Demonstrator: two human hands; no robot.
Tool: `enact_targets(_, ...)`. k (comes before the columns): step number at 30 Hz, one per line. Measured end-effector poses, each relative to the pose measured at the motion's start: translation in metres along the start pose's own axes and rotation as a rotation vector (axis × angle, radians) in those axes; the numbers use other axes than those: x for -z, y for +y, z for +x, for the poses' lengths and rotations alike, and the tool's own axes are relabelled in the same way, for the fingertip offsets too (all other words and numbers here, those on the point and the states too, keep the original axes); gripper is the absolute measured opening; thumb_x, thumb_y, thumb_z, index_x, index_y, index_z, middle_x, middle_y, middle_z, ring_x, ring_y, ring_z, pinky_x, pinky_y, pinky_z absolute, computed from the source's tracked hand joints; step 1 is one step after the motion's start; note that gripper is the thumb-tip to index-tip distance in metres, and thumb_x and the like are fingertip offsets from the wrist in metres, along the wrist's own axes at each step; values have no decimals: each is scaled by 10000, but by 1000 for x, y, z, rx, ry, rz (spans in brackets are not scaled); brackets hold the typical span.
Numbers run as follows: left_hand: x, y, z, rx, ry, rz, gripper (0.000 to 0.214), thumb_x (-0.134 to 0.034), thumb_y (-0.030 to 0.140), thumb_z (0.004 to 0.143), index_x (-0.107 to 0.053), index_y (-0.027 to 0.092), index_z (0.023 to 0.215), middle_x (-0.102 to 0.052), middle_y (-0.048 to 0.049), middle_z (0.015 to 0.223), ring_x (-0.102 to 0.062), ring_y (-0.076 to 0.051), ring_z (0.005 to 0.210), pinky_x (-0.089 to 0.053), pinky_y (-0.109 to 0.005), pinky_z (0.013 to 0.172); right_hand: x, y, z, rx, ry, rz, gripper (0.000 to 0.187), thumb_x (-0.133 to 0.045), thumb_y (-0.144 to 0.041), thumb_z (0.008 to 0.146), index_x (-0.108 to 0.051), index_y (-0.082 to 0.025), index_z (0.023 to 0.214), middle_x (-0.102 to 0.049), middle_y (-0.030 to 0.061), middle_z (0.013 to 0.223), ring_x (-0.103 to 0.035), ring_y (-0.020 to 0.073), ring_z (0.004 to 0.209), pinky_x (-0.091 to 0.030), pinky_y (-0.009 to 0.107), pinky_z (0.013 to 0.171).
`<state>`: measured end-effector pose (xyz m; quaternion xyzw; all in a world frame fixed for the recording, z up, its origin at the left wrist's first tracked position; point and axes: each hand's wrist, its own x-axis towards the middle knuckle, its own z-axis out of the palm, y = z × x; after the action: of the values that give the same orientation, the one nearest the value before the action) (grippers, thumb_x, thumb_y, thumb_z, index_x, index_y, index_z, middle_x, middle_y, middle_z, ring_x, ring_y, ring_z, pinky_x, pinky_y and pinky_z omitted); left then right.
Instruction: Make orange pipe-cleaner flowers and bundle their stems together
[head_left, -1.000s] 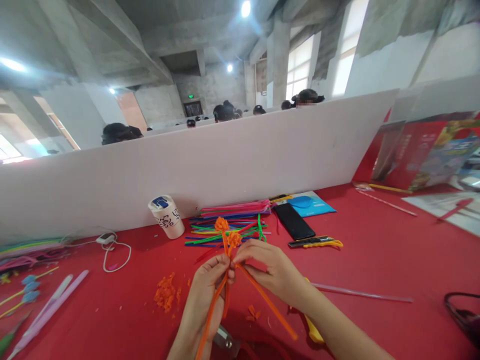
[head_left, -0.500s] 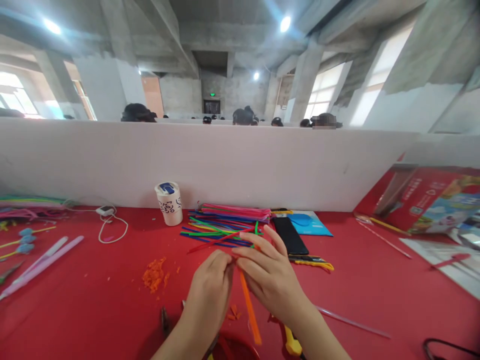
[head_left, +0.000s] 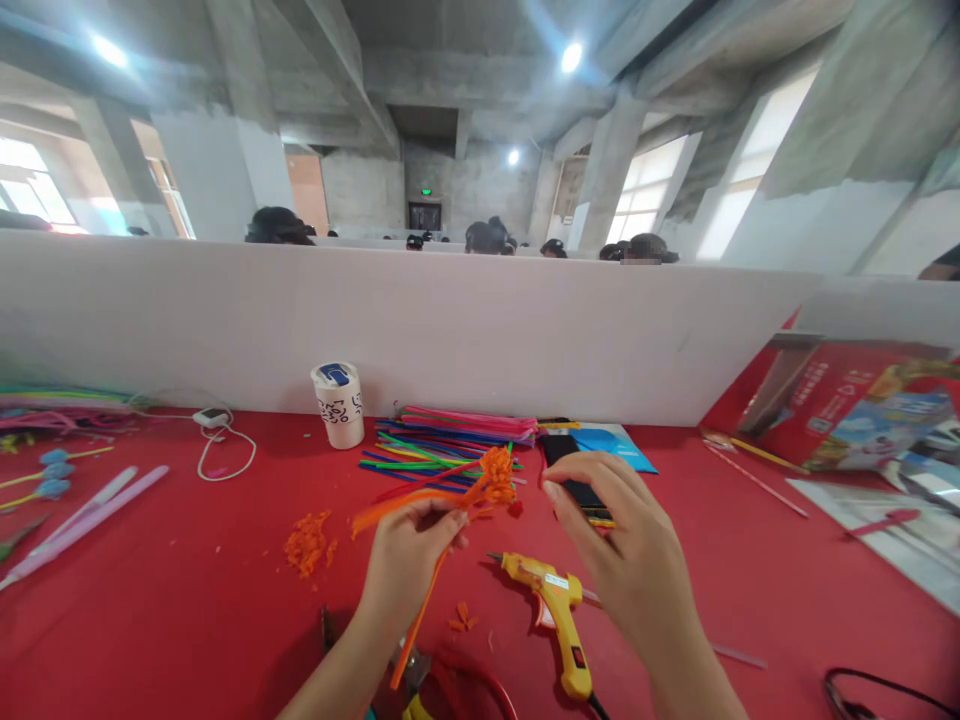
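My left hand (head_left: 414, 560) is closed around an orange pipe-cleaner flower (head_left: 496, 476). Its bushy head points right, and orange strips (head_left: 375, 512) stick out on the left and hang below the fingers. To the right, my right hand (head_left: 626, 535) is raised with thumb and forefinger pinched together. A thin red strip (head_left: 541, 466) shows at those fingertips; its kind is unclear. Between the hands and lower down lies a yellow hot glue gun (head_left: 551, 610), its nozzle pointing left. Small orange scraps (head_left: 463, 617) lie beside it.
Orange fluff (head_left: 306, 543) sits left on the red table (head_left: 225, 620). Behind the hands are coloured pipe cleaners (head_left: 435, 440), a white cup (head_left: 340, 405) and a black phone-like slab (head_left: 574, 470). Red-handled scissors (head_left: 480, 680) lie near the front edge. A white partition (head_left: 480, 330) closes the back.
My hands have moved apart, the right one outward and away from the orange strip. The flower head now shows in my left hand, and the glue gun has come into view.
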<state>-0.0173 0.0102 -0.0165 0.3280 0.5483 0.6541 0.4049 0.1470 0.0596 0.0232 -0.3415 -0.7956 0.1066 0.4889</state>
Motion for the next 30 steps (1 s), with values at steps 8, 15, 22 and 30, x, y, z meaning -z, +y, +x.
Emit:
enact_targets(8, -4, -2, -3, 87, -56, -151, 118, -717, 209, 515, -626, 134, 509, -614, -10, 462, -525, -103, 406, -398, -213, 465, -69, 10, -14, -613, -247, 968, 160, -683, -320, 677, -609, -177, 690, -580, -15, 657, -518, 148, 641, -430, 271, 644)
enact_targets(15, -6, -2, -7, 121, -59, -209, 101, -727, 188, 534, -648, 129, 512, -608, -7, 449, -534, -94, 426, -401, -196, 484, -73, 10, -21, -603, -141, 904, 169, -709, -316, 681, -614, -177, 655, -544, -13, 669, -471, 135, 639, -398, 252, 621)
enact_targets(22, -5, -4, -8, 159, -66, -263, 218, -769, 310, 557, -655, 124, 552, -632, -20, 496, -550, -100, 448, -423, -205, 500, -73, 4, -21, -639, -152, 998, 195, -716, -329, 654, -600, -182, 600, -535, -14, 600, -479, 136, 559, -411, 259, 524)
enact_targets(30, -8, -1, -14, 250, -153, -438, 203, -770, 280, 593, -649, 117, 589, -622, -17, 513, -538, -76, 446, -424, -175, 490, -72, 4, -21, -690, -196, 1258, 126, -737, -265, 636, -633, -194, 627, -563, -22, 546, -477, 109, 447, -405, 241, 416)
